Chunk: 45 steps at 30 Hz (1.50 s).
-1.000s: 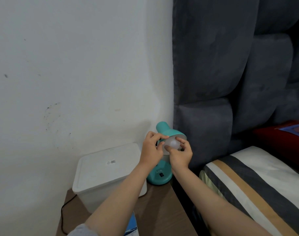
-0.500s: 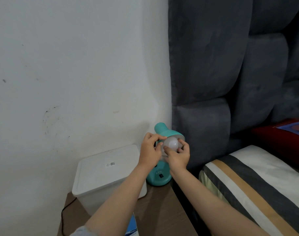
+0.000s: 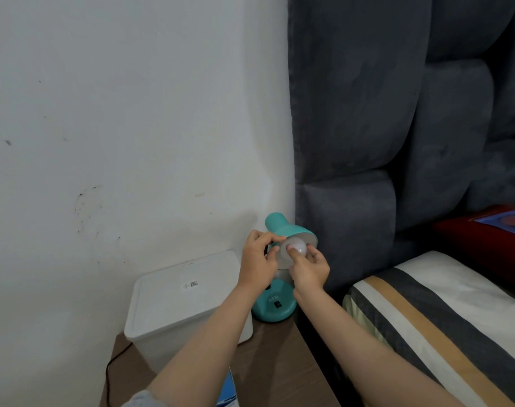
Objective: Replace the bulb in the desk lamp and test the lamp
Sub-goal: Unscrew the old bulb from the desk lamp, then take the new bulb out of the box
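At frame centre, the right hand (image 3: 308, 267) is gripping the bulb (image 3: 293, 248) inside the shade (image 3: 291, 230), the left hand (image 3: 257, 259) pinching its rim; seating apparently unfinished, testing outstanding.

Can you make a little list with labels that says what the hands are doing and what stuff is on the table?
lamp: teal desk lamp standing on the bedside table, shade tipped toward the person
bulb: white bulb sitting in the shade, not lit
right hand: right hand with fingers around the bulb
left hand: left hand pinching the shade's rim
box: white lidded box left of the lamp
cord: black cord at the table's left edge
beside: grey padded headboard and a striped bed
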Available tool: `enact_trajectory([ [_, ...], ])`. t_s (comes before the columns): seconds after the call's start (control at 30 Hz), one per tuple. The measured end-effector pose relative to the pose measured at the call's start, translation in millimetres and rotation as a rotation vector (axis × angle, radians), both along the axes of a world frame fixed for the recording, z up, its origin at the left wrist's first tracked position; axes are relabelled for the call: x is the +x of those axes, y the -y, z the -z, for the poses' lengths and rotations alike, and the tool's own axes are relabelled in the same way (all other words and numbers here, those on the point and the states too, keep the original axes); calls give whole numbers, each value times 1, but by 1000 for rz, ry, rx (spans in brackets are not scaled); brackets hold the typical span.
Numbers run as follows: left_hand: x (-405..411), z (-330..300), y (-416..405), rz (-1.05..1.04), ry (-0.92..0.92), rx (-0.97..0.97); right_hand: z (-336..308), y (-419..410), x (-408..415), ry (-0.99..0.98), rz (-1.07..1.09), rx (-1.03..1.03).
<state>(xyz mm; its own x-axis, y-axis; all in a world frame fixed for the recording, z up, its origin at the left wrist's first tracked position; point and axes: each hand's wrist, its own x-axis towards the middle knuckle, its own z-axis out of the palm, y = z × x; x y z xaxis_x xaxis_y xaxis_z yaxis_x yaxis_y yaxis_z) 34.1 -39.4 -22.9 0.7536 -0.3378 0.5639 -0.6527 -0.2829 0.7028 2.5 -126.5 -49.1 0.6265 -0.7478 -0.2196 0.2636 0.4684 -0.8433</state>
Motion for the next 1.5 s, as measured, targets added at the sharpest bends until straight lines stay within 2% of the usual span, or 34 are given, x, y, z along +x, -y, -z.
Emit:
enact_trajectory([
  [0.2,-1,0,-1,-1,2,-3,6,-4,-2,20,-40,-67],
  [0.4,-1,1,0,2,0,-3,2,-1,-5,39,32,12],
  [0.77,-2,0,1,1,9,10,-1,1,-3,0,4,14],
  [1.07,-3,-4,0,-20,-29,35,3,2,-23,27,-8,-204],
  [1.23,-21,-7,-16,20,-26,149,6,1,-48,46,-34,-281],
  [1.37,-52,11,-51,-27,-49,198,16,-14,-72,-11,-53,-434],
  [1.5,-74,44,-99,-94,-138,382,32,-40,-96,-145,-130,-591],
])
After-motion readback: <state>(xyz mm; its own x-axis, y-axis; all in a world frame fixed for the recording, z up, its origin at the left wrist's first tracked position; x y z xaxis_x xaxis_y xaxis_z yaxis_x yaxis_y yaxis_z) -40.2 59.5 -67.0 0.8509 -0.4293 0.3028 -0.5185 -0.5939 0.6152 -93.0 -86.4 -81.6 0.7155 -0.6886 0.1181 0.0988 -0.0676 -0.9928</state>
